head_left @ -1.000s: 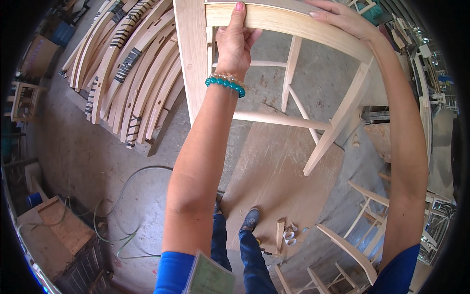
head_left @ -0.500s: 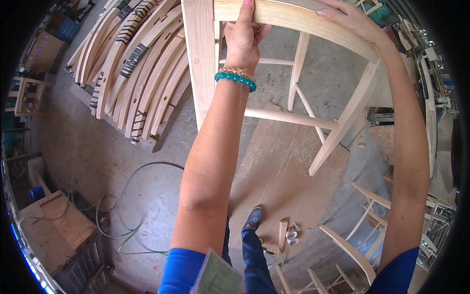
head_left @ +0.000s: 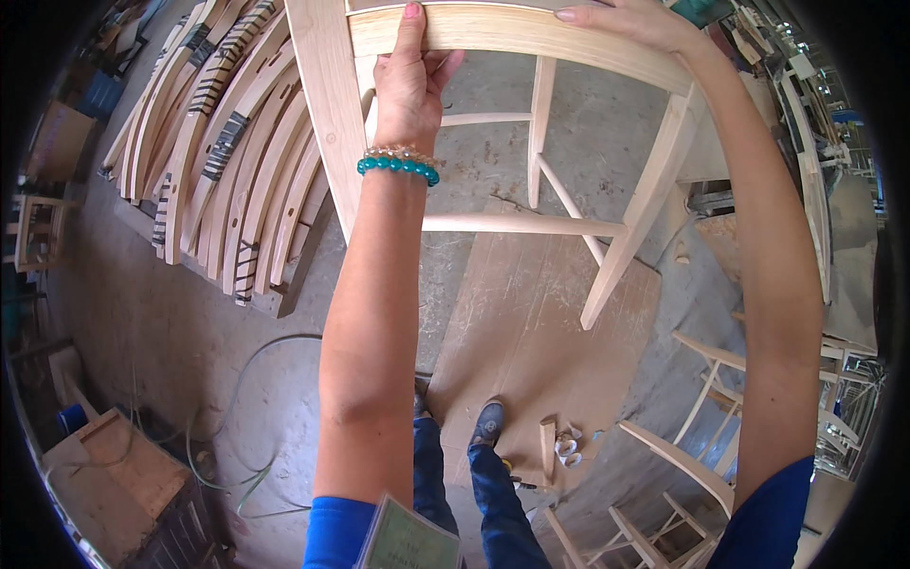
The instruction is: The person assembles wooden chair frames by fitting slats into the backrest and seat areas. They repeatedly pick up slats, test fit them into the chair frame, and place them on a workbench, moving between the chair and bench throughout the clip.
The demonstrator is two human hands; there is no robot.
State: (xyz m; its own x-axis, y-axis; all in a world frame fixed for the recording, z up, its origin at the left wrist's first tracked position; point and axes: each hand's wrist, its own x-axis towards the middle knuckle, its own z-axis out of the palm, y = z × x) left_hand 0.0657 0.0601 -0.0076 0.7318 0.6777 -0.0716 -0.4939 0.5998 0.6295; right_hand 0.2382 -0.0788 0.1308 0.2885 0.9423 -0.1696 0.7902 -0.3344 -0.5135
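A pale, unfinished wooden chair frame (head_left: 531,31) is held up in front of me, its curved front rail running across the upper part of the view. My left hand (head_left: 411,90), with beaded bracelets on the wrist, grips that rail near the left leg. Its thumb lies over the rail's face and the fingers curl beneath. Farther right, my right hand (head_left: 637,23) rests on the rail's top edge, thumb on the near side; its other fingers are partly cut off by the picture's top. Round stretchers (head_left: 521,225) join the chair's legs.
Curved wooden parts (head_left: 218,142), some bundled with dark wrap, are stacked on a pallet at left. A cardboard sheet (head_left: 559,313) lies underfoot, with tape rolls (head_left: 567,446) and a wood block (head_left: 548,450). More chair frames (head_left: 687,465) stand lower right. A hose (head_left: 248,365) loops across the floor.
The chair frame and both hands have shifted left in the view, the hands keeping their places on the rail. The surroundings have also slid slightly left as my head moved.
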